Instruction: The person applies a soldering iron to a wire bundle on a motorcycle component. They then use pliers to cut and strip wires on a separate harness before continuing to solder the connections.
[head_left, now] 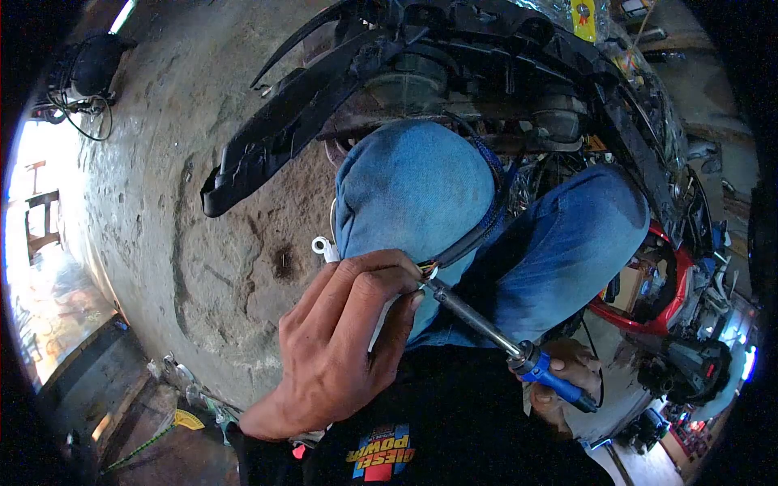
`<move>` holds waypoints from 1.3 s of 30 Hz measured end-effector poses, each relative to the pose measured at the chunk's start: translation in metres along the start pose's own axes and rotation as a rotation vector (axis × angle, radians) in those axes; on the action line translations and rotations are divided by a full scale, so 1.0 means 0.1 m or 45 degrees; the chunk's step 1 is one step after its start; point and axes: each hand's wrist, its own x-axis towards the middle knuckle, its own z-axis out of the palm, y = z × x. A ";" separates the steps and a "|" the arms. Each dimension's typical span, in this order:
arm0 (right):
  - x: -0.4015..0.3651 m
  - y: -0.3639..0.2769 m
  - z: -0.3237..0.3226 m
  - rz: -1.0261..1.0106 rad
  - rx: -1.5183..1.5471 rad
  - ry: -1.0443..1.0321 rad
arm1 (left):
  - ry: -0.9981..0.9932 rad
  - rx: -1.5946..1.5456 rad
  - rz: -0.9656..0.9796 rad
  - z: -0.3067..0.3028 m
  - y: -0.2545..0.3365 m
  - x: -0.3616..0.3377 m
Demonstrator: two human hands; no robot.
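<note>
My right hand is closed round the blue handle of a soldering iron. The iron's metal shaft slants up and to the left, and its tip meets the thin coloured wires in front of my knee. Pinching at those wires are the fingertips of my left hand; what exactly lies between them is partly hidden. The wires come out of a dark sheathed cable that runs over my jeans. A white piece with a ring-shaped end sticks out behind my left knuckles.
A long black plastic frame arches beyond my knees. To the right lie a red-rimmed part and assorted motor parts. Worn concrete floor stretches to the left, with a dark object and loose cable at the upper left.
</note>
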 end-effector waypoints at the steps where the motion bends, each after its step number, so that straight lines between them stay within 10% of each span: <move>1: -0.01 -0.03 -0.02 -0.015 0.028 0.006 | 0.004 0.000 0.002 0.00 0.00 0.00; 39: 0.09 -0.48 -0.15 -0.317 0.284 0.046 | 0.083 0.006 -0.045 0.06 0.00 -0.04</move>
